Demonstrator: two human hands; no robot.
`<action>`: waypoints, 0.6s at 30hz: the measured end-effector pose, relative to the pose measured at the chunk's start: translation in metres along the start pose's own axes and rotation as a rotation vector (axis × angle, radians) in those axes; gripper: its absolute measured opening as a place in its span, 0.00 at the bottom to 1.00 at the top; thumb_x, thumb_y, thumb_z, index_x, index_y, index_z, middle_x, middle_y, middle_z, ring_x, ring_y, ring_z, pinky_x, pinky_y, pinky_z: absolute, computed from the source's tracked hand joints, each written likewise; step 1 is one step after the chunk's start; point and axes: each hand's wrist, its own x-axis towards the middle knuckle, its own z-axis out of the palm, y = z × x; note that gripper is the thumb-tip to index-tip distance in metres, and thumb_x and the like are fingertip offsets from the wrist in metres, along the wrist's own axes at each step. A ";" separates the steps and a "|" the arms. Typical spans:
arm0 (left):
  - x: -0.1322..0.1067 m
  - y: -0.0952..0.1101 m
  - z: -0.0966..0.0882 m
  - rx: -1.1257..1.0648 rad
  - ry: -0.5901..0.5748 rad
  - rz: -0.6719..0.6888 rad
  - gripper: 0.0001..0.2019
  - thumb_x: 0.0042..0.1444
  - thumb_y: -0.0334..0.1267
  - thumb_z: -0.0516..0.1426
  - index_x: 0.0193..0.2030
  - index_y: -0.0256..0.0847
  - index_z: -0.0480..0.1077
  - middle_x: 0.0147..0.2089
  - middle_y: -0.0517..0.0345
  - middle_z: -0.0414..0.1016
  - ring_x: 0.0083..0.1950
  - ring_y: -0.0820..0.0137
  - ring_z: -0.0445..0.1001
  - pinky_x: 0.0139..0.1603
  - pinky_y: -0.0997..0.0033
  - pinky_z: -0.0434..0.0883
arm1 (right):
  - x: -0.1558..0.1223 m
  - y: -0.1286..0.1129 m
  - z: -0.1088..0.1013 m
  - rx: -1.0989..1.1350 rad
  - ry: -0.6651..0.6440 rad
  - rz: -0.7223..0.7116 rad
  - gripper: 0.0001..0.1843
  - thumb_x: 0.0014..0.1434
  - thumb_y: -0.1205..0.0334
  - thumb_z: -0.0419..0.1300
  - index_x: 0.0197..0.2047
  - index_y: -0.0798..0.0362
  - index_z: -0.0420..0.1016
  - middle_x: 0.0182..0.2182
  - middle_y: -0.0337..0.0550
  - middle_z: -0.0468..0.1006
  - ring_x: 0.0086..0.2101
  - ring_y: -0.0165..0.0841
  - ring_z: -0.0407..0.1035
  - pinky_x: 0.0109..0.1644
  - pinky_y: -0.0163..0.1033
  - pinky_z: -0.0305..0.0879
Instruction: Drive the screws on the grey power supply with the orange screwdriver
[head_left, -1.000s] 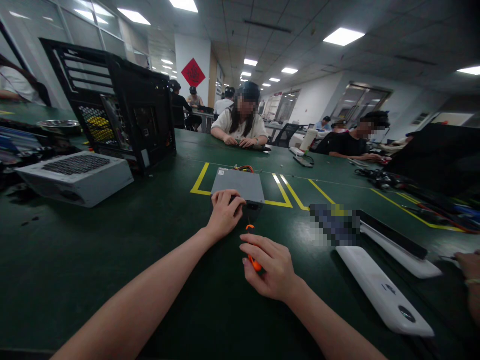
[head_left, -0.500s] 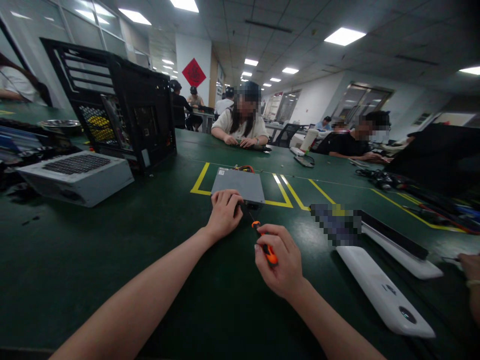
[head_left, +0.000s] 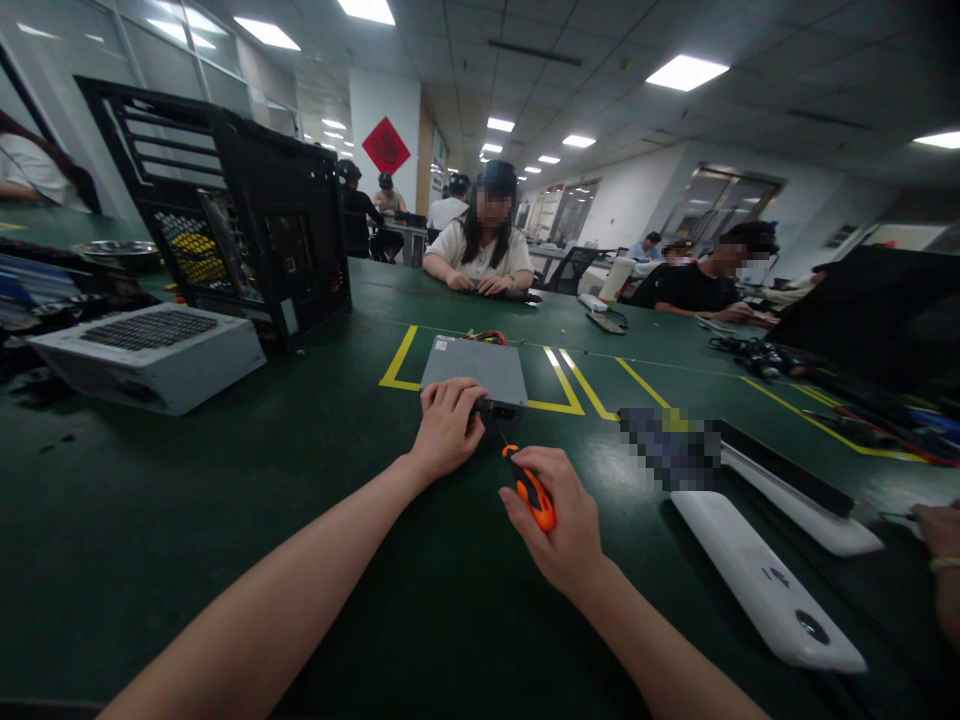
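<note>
A grey power supply unit [head_left: 475, 368] lies flat on the green table, inside yellow tape lines. My left hand [head_left: 446, 425] is curled over its near edge and grips it. My right hand [head_left: 559, 515] is closed round an orange-handled screwdriver [head_left: 531, 491]. The screwdriver's thin shaft points up and left at the near face of the power supply, beside my left fingers. Its tip is too small to make out.
A black open computer case [head_left: 240, 215] stands at the left with a second grey power supply [head_left: 150, 355] in front of it. White panels [head_left: 765, 585] lie at the right. Another person's hand [head_left: 937, 535] shows at the right edge. Other people sit across the table.
My right hand has shifted right and a little forward with the screwdriver, and its handle now tilts so the shaft points at the power supply's near face. My left hand has stayed put.
</note>
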 end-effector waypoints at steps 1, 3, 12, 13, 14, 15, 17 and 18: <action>0.000 0.000 0.000 0.006 -0.005 -0.002 0.14 0.51 0.31 0.51 0.46 0.42 0.62 0.48 0.54 0.67 0.51 0.65 0.63 0.54 0.61 0.52 | 0.000 0.000 0.000 0.024 0.019 0.013 0.13 0.54 0.65 0.56 0.44 0.53 0.60 0.39 0.47 0.68 0.38 0.33 0.67 0.35 0.37 0.68; 0.000 0.001 0.000 0.015 -0.013 -0.006 0.14 0.51 0.31 0.51 0.46 0.42 0.62 0.48 0.54 0.67 0.51 0.65 0.63 0.54 0.61 0.52 | -0.001 -0.001 0.000 0.023 0.030 -0.010 0.11 0.53 0.66 0.58 0.40 0.52 0.61 0.38 0.46 0.68 0.38 0.33 0.67 0.36 0.38 0.68; 0.000 0.000 -0.001 0.016 -0.016 -0.008 0.13 0.51 0.31 0.51 0.46 0.43 0.63 0.48 0.54 0.67 0.51 0.65 0.63 0.54 0.60 0.52 | 0.001 -0.001 -0.002 -0.001 0.029 0.023 0.12 0.55 0.65 0.56 0.43 0.52 0.62 0.39 0.47 0.68 0.39 0.34 0.66 0.37 0.40 0.67; 0.000 0.000 -0.001 0.015 -0.016 -0.008 0.13 0.51 0.31 0.51 0.46 0.43 0.63 0.48 0.54 0.67 0.51 0.65 0.63 0.54 0.61 0.52 | 0.000 -0.001 -0.002 0.026 0.042 0.030 0.13 0.54 0.65 0.56 0.43 0.52 0.61 0.38 0.46 0.68 0.39 0.34 0.66 0.37 0.39 0.67; 0.000 0.000 -0.001 0.015 -0.016 -0.008 0.13 0.52 0.31 0.51 0.46 0.43 0.63 0.48 0.54 0.67 0.51 0.65 0.63 0.54 0.61 0.52 | 0.000 -0.001 -0.002 0.033 0.047 0.019 0.12 0.54 0.65 0.57 0.41 0.52 0.61 0.38 0.46 0.68 0.39 0.34 0.67 0.37 0.39 0.67; 0.001 0.000 -0.001 0.014 -0.018 -0.007 0.13 0.52 0.31 0.51 0.46 0.43 0.63 0.48 0.54 0.67 0.51 0.65 0.63 0.54 0.61 0.52 | -0.001 -0.001 -0.002 0.020 0.043 -0.007 0.10 0.53 0.65 0.58 0.39 0.52 0.62 0.37 0.45 0.68 0.38 0.33 0.67 0.37 0.39 0.67; 0.001 0.000 0.000 0.012 -0.022 -0.004 0.13 0.52 0.32 0.52 0.46 0.43 0.62 0.48 0.54 0.67 0.51 0.65 0.63 0.54 0.61 0.52 | -0.001 -0.001 -0.003 -0.052 0.026 -0.065 0.05 0.53 0.66 0.58 0.34 0.52 0.65 0.37 0.44 0.68 0.34 0.31 0.67 0.36 0.38 0.66; 0.000 0.000 0.000 0.013 -0.024 -0.003 0.13 0.52 0.32 0.52 0.46 0.43 0.62 0.48 0.54 0.67 0.51 0.65 0.63 0.54 0.61 0.52 | 0.000 -0.001 -0.004 -0.087 0.019 -0.081 0.04 0.53 0.66 0.58 0.33 0.52 0.67 0.37 0.44 0.68 0.33 0.30 0.67 0.35 0.39 0.66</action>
